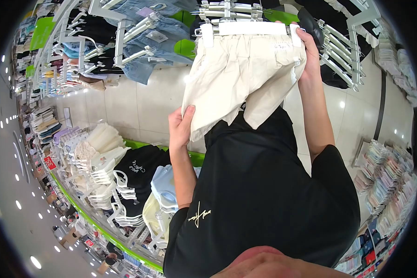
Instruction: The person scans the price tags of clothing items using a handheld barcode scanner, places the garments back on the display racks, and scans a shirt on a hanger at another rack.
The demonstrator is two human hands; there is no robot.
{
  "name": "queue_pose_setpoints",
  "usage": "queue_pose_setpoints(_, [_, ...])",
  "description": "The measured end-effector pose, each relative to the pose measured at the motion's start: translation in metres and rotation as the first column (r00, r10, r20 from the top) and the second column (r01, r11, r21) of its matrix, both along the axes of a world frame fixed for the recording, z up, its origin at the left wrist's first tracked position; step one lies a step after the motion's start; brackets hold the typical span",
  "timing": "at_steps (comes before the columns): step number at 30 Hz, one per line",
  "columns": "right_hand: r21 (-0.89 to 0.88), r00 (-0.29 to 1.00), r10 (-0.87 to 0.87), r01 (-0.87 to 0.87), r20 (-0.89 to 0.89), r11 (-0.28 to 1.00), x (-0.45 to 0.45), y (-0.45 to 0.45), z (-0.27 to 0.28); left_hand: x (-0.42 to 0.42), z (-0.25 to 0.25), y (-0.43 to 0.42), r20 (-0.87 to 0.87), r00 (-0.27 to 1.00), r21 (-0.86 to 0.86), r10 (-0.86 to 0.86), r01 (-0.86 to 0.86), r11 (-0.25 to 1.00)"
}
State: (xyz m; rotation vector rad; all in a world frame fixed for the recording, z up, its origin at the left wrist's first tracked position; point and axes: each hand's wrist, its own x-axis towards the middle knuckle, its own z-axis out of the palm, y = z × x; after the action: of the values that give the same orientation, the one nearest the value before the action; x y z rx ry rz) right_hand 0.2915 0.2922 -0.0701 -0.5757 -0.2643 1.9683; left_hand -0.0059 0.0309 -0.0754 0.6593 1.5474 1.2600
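Observation:
Cream shorts (pixel 238 74) with a gathered waist hang from a white clip hanger (pixel 252 29) in front of my chest. My right hand (pixel 309 53) grips the upper right corner, by the hanger's clip and the waistband. Lower down, my left hand (pixel 183 123) pinches the hem of the leg on the left, thumb on top of the cloth. Both hands are closed on the garment, and some fingers are hidden behind it. A small printed label shows near the waistband.
Denim garments (pixel 146 46) hang on a rack at the top left. More white hangers (pixel 338 60) fill a rack at the top right. Below left stands a display with black shirts (pixel 136 162) and pale clothes (pixel 95 157). Folded clothes (pixel 375 162) are stacked at the right.

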Motion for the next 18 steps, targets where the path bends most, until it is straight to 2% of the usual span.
queue_pose_setpoints(1, [-0.019,1.0,-0.019,0.019,0.007,1.0,-0.002,-0.001,0.003,0.001,-0.003,0.002,-0.018,1.0,0.005,0.015,-0.015,1.0])
queue_pose_setpoints(6, [0.105,0.998,0.043,-0.048,0.052,0.993,-0.004,-0.004,-0.002,0.006,-0.026,0.012,-0.111,0.987,0.048,0.114,-0.109,0.993])
queue_pose_setpoints(9, [0.161,0.993,0.118,-0.116,0.001,0.98,0.0,-0.009,-0.007,-0.007,-0.031,0.005,-0.168,0.986,-0.08,-0.01,-0.004,0.997])
queue_pose_setpoints(11, [0.168,0.984,0.166,-0.153,-0.065,0.974,0.002,-0.014,-0.003,0.002,-0.021,0.008,-0.192,0.981,0.066,-0.003,0.016,0.998])
queue_pose_setpoints(12, [0.241,0.983,0.183,-0.172,-0.022,0.955,0.001,-0.017,-0.006,0.008,-0.008,0.013,-0.203,0.979,0.141,0.001,0.028,0.99])
queue_pose_setpoints(13, [0.312,0.98,0.195,-0.194,0.027,0.93,-0.001,-0.021,-0.013,0.007,0.004,0.014,-0.121,0.991,0.123,-0.062,0.077,0.989])
queue_pose_setpoints(14, [0.38,0.976,0.204,-0.218,0.079,0.899,0.001,-0.024,-0.016,0.01,0.011,0.016,-0.041,0.997,0.196,-0.065,0.072,0.978])
queue_pose_setpoints(15, [0.416,0.947,0.131,-0.251,0.294,0.874,-0.006,-0.037,0.004,0.013,0.017,0.019,0.039,0.997,0.267,-0.074,0.061,0.962])
queue_pose_setpoints(16, [0.449,0.947,0.158,-0.275,0.281,0.85,-0.01,-0.044,0.004,0.017,0.023,0.022,0.118,0.989,0.337,-0.088,0.043,0.94])
queue_pose_setpoints(17, [0.512,0.928,0.2,-0.344,0.315,0.787,-0.012,-0.046,0.001,0.02,0.029,0.023,0.196,0.979,0.326,-0.058,-0.009,0.945])
queue_pose_setpoints(18, [0.568,0.905,0.239,-0.409,0.352,0.714,-0.012,-0.048,-0.003,0.018,0.023,0.023,0.141,0.989,0.282,-0.055,0.013,0.959])
